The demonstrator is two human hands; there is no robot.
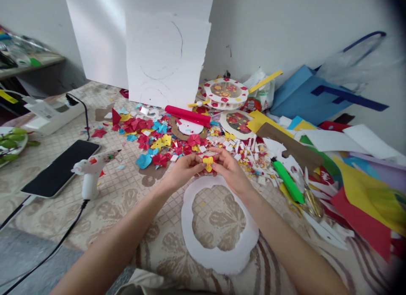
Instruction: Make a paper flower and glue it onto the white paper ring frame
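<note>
Between both hands is a small yellow paper flower with red at its centre and edge. My left hand pinches its left side, and my right hand pinches its right side. Just below the hands a white ring with a wavy inner edge lies flat on the patterned cloth. Red, yellow and blue paper flowers are heaped beyond my left hand. Small white paper scraps are scattered beyond my right hand.
At left, a glue gun stands by a black phone, its cord trailing forward. Scissors, a green cutter and coloured sheets crowd the right. Decorated rings and a white board stand behind.
</note>
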